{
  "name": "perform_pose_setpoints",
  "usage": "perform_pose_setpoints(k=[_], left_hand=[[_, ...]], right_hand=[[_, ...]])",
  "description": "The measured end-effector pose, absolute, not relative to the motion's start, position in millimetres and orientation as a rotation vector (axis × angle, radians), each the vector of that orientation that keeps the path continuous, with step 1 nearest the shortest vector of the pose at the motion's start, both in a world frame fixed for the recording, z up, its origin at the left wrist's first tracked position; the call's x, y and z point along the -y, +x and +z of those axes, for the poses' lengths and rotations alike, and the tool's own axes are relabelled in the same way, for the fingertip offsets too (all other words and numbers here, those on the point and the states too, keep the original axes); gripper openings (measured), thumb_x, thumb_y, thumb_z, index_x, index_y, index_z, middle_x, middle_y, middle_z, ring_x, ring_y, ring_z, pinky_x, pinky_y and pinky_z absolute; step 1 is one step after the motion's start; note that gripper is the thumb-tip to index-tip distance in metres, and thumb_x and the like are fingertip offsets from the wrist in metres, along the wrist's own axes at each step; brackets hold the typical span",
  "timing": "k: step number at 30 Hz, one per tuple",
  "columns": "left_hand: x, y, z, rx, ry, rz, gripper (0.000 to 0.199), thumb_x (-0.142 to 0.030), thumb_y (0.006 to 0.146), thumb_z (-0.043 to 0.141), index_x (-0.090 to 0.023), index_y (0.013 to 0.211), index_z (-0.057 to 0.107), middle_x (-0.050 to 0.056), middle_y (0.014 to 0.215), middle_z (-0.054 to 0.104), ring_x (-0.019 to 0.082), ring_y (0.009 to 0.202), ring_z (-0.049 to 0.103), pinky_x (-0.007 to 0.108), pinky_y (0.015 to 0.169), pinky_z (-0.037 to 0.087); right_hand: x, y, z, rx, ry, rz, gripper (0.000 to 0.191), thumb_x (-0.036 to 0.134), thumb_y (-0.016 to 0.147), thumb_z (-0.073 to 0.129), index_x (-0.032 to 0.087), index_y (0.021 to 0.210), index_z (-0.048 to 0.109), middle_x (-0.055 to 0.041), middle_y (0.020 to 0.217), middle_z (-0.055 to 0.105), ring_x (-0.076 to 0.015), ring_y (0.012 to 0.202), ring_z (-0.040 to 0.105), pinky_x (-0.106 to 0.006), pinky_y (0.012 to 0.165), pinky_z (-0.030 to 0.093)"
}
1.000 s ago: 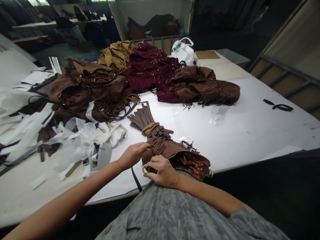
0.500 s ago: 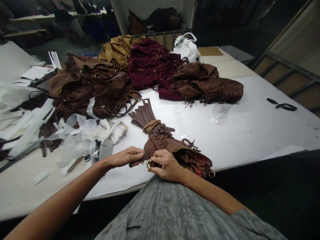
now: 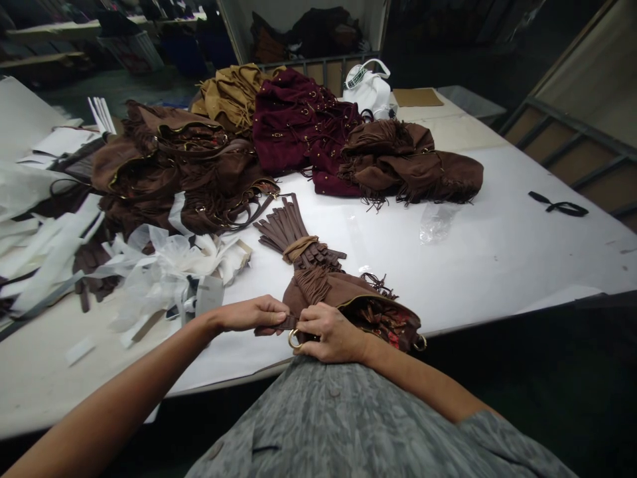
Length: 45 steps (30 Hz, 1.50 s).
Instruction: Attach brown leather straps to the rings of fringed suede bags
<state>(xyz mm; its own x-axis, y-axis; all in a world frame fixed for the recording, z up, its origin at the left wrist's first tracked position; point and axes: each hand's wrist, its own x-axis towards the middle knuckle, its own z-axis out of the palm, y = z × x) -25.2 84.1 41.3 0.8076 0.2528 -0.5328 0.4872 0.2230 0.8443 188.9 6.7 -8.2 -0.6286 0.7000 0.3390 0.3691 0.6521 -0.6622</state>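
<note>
A brown fringed handbag point(image 3: 343, 292) lies at the table's near edge, its zipped mouth open on a red patterned lining. My left hand point(image 3: 261, 315) pinches a short brown leather strap point(image 3: 287, 323) at the bag's left end. Closed on the bag's edge is my right hand point(image 3: 328, 332), just beside a gold ring point(image 3: 294, 339); its fingertips are partly hidden. Another gold ring point(image 3: 421, 342) hangs at the bag's right end. Right behind the bag rests a bundle of brown leather strips point(image 3: 286, 226), tied with a tan band.
Brown bags point(image 3: 184, 166) are heaped at left, burgundy bags point(image 3: 293, 126) and a tan bag point(image 3: 229, 96) behind them. More brown bags point(image 3: 418, 166) lie right of centre. White scraps point(image 3: 159, 272) cover the left side. A black strap point(image 3: 557, 204) and clear plastic point(image 3: 435, 222) are at right.
Both hands stay at the bag's left end, with only a slight shift of the fingers and strap. The whole view has moved a little.
</note>
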Motion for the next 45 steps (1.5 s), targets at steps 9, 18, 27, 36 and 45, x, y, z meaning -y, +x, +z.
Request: perform_pose_setpoints(k=[9,18,27,36,45], left_hand=[[-80,-32,21,-0.66,1.116,-0.213,0.043,-0.055,0.081,0.062,-0.014,0.071,0.062,-0.003,0.051,0.043,0.009,0.045,0.029,0.023,0.044,0.019],[-65,-37,-1,-0.591,0.959,-0.202,0.045,-0.056,0.079,0.063,-0.013,0.068,0.057,-0.006,0.044,0.037,0.007,0.038,0.024,0.024,0.041,0.018],[-53,-42,8,-0.623,0.992,-0.202,0.045,-0.057,0.082,0.061,-0.014,0.069,0.055,-0.007,0.046,0.032,0.006,0.04,0.02,0.023,0.04,0.012],[-50,-43,-4,-0.547,0.883,-0.402,0.051,-0.065,0.072,0.065,-0.015,0.061,0.061,-0.005,0.039,0.03,0.006,0.032,0.018,0.023,0.034,0.008],[-39,-33,30,-0.672,1.133,-0.312,0.049,-0.064,0.083,0.054,-0.016,0.069,0.054,-0.004,0.055,0.039,0.007,0.044,0.025,0.022,0.041,0.015]], right_hand=[[-9,191,-9,2.286,-0.746,0.893,0.023,0.039,0.077,0.074,0.017,0.077,0.065,0.0005,0.075,0.057,-0.0134,0.073,0.055,-0.025,0.068,0.039],[-13,191,-20,2.271,-0.564,1.129,0.032,0.046,0.078,0.072,0.014,0.08,0.07,0.0011,0.074,0.054,-0.0099,0.065,0.051,-0.022,0.06,0.037],[-1,186,-21,2.29,-0.717,1.038,0.034,0.047,0.079,0.07,0.013,0.077,0.069,0.0001,0.07,0.055,-0.0106,0.062,0.051,-0.023,0.057,0.035],[1,182,-18,2.304,-0.561,1.024,0.033,0.045,0.081,0.068,0.014,0.07,0.066,0.0013,0.067,0.05,-0.0096,0.06,0.047,-0.023,0.055,0.032],[7,189,-18,2.26,-0.829,0.92,0.031,0.045,0.079,0.071,0.014,0.078,0.069,-0.001,0.069,0.057,-0.012,0.064,0.054,-0.023,0.058,0.035]])
